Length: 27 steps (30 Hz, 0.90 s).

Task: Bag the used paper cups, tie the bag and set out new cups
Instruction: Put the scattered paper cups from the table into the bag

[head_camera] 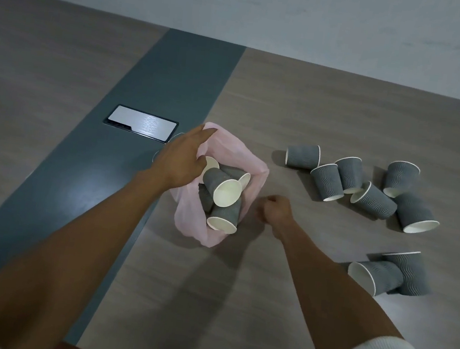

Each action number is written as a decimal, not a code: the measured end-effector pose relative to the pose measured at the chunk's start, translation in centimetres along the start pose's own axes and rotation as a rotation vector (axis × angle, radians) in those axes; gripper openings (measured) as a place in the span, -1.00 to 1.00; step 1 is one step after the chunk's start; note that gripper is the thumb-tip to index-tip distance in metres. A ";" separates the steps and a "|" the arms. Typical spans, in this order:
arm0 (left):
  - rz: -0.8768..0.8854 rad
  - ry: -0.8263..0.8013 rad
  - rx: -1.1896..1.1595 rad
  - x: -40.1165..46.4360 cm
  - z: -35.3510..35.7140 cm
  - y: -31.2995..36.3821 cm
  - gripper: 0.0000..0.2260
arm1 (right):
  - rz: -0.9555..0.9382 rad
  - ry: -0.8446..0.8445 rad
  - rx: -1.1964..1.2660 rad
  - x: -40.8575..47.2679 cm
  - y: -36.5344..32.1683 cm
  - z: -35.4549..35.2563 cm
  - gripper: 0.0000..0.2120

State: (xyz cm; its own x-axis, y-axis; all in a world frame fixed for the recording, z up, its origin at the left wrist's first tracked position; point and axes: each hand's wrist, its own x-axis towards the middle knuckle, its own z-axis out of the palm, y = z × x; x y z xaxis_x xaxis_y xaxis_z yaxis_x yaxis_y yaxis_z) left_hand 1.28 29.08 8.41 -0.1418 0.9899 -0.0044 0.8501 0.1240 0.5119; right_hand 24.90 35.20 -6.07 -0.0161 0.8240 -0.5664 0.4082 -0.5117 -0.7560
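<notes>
Pink bag (pixel 187 227) stands open on bench (pixel 290 100), stuffed with grey paper cups (pixel 225 187), some poking above rim. Left hand (pixel 180 159) at bag's far-left rim, fingers spread and loosely curled over plastic edge; whether grip pinches rim, cannot tell. Right hand (pixel 275 211) just right of bag, curled into loose fist, grip holding nothing visible. Loose cups (pixel 363 188) tipped on bench well right of bag; two more (pixel 390 273) nearer. Metal plate (pixel 141 122) set in dark strip (pixel 177 75).

Dim room: wood-grain table (pixel 289 109), teal strip (pixel 176 80), perhaps whitewashed wall (pixel 244 2).
</notes>
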 end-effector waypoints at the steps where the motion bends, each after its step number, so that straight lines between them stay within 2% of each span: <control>1: -0.001 0.005 -0.005 0.0 0.0 -0.2 -0.42 | 0.010 -0.041 0.037 -0.1 0.1 0.7 -0.81; 5: -0.018 0.015 -0.007 -0.3 0.1 -0.8 -0.43 | 0.030 -0.083 0.066 0.0 1.1 2.7 -0.76; 10: -0.069 0.029 -0.057 -0.6 -0.6 -1.7 -0.44 | 0.007 -0.017 0.200 -1.0 -0.3 -0.2 -0.87; 12: -0.125 0.061 -0.106 -0.5 -1.2 -1.8 -0.42 | -0.119 0.029 0.242 -1.9 -2.9 -2.7 -0.87; 15: -0.209 0.111 -0.176 -0.2 -2.2 -1.2 -0.38 | -0.369 0.104 0.175 -3.9 -8.5 -6.1 -0.79; 20: -0.123 0.163 -0.309 0.0 -4.2 1.6 -0.40 | -0.617 0.240 0.217 -7.8 -17.1 -9.8 -0.84; 23: -0.054 0.247 -0.389 0.1 -4.6 3.0 -0.46 | -0.619 0.313 0.241 -8.2 -17.7 -10.7 -0.89; 27: -0.079 0.177 -0.260 -0.8 -2.7 2.9 -0.33 | -0.426 0.374 -0.037 -6.3 -12.1 -11.0 -0.88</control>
State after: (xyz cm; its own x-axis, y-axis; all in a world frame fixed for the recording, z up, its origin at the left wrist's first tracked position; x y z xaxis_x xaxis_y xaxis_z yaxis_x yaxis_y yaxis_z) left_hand 2.43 28.46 12.23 -0.3081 0.9476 0.0849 0.6779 0.1561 0.7184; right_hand 30.07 38.88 10.26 0.1350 0.9894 -0.0542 0.4680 -0.1119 -0.8766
